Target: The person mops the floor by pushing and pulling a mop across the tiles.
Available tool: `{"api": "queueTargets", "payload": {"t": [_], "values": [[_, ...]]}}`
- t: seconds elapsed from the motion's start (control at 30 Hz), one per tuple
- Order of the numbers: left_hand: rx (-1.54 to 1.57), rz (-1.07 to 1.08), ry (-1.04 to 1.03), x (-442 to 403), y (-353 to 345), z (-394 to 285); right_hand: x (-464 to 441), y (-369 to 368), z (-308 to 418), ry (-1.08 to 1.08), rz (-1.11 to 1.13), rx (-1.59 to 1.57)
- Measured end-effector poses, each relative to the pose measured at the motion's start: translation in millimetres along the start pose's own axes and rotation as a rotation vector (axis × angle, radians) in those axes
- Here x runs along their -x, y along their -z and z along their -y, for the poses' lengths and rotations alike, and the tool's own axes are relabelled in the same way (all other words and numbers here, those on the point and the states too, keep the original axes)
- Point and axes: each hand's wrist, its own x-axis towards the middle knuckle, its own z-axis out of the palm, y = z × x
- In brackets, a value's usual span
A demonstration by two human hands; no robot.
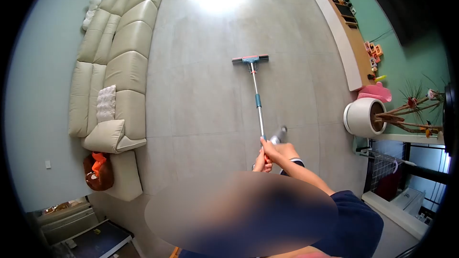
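Observation:
A long-handled sponge mop (pixel 258 101) reaches forward over the grey tiled floor. Its wide head (pixel 250 59) is teal with a pinkish-red strip and dark edges, and it appears to rest on the tiles. The shaft is silver with a teal sleeve partway along. My right hand (pixel 270 149) is closed around the upper handle. Just below it, closer to my body, my left hand (pixel 261 162) grips the orange-red end of the same handle. Beside my right hand a foot in a grey-and-white covering (pixel 278 135) shows on the floor; a blurred oval hides my torso.
A cream sofa (pixel 130 71) with a fluffy cushion (pixel 106 103) lines the left wall, with a brown plush item (pixel 99 172) at its near end. Along the right are a long cabinet (pixel 342 43) with figurines, a white plant pot (pixel 362 117) and a rack (pixel 382 162).

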Motion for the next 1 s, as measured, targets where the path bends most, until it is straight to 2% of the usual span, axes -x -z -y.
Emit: {"api": "queueTargets", "payload": {"t": [0.1, 0.2, 0.3, 0.37, 0.43, 0.57, 0.6, 0.67, 0.73, 0.8, 0.9, 0.97, 1.0], "values": [[-0.026, -0.036, -0.062, -31, 5, -21, -54, -10, -9, -0.001, 0.013, 0.024], [-0.036, -0.085, -0.051, -82, 35, -14, -79, -18, -24, -0.065, -0.009, -0.027], [-0.051, -0.066, -0.118, -113, 36, -15, -137, -8, -59, 0.059, -0.027, 0.017], [-0.066, 0.004, -0.105, -135, 52, -11, -145, -17, -73, 0.074, -0.037, 0.024], [-0.068, -0.024, -0.126, -146, 51, -16, -147, -10, -56, 0.092, -0.066, 0.028], [-0.099, -0.041, -0.162, -166, 64, -16, -175, -18, -74, 0.076, -0.031, -0.082], [-0.083, -0.040, -0.150, -168, 72, -5, -171, -16, -86, 0.053, -0.015, -0.125], [-0.043, 0.202, -0.151, -169, 86, 14, -146, -13, -97, 0.031, 0.016, -0.139], [-0.031, 0.188, -0.159, -144, 96, 39, -125, -13, -120, 0.005, 0.037, -0.189], [-0.030, 0.168, -0.180, -124, 101, 75, -104, -14, -153, 0.117, 0.039, -0.099], [-0.058, 0.115, -0.165, -102, 119, 146, -46, 2, -210, 0.127, 0.061, -0.096], [-0.077, 0.128, -0.028, -67, 122, 191, 9, 12, -238, 0.091, 0.036, -0.059], [-0.079, 0.129, -0.026, -54, 127, 208, 31, 15, -251, 0.075, 0.042, -0.049]]}}
